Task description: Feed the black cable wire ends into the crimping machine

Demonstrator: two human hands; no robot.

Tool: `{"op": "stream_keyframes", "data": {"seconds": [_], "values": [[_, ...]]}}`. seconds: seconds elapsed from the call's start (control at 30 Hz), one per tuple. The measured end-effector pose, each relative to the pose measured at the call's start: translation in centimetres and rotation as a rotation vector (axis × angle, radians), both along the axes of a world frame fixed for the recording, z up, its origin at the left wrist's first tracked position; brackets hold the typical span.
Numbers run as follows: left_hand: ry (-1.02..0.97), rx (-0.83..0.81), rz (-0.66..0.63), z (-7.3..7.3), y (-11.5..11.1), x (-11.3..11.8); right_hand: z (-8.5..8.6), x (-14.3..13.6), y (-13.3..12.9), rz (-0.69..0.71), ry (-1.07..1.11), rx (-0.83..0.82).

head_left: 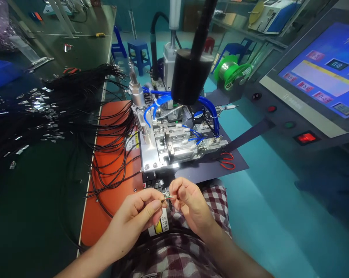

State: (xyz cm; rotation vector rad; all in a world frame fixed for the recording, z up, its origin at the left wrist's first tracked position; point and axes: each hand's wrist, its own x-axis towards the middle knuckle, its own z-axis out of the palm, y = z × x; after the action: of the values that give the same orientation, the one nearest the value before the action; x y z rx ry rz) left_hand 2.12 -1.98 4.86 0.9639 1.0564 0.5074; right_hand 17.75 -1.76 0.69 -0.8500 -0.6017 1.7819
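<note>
Between thumb and fingers, my left hand (135,214) pinches a dark cable (163,200) close to its stripped end. Thin coloured wires (169,197), green and red among them, stick out of that end toward the right. My right hand (193,204) has its fingertips curled together around the wire tips; the exact contact is partly hidden. Both hands are just in front of a metal bench machine (151,154) with blue air tubes (211,110). Under the hands, a label (159,227) with printed characters shows on the machine's front.
A large heap of black cables (76,96) with shiny connectors covers the left table and trails over an orange board (119,170). Red-handled scissors (228,161) lie right of the machine. A green wire spool (232,71) and a touchscreen panel (321,77) stand farther right.
</note>
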Motion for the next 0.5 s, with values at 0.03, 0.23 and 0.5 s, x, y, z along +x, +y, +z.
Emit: {"op": "stream_keyframes", "data": {"seconds": [0.03,0.23,0.5], "values": [[0.001,0.004,-0.001,0.0,0.0,0.0,-0.1,0.1,-0.1,0.018,-0.005,0.008],[0.010,0.025,-0.001,-0.2,-0.1,-0.2,-0.9,-0.5,-0.8,0.056,-0.063,0.090],[0.119,0.228,0.108,-0.7,-0.5,0.3,-0.5,-0.8,-1.7,-0.023,-0.378,0.177]]}}
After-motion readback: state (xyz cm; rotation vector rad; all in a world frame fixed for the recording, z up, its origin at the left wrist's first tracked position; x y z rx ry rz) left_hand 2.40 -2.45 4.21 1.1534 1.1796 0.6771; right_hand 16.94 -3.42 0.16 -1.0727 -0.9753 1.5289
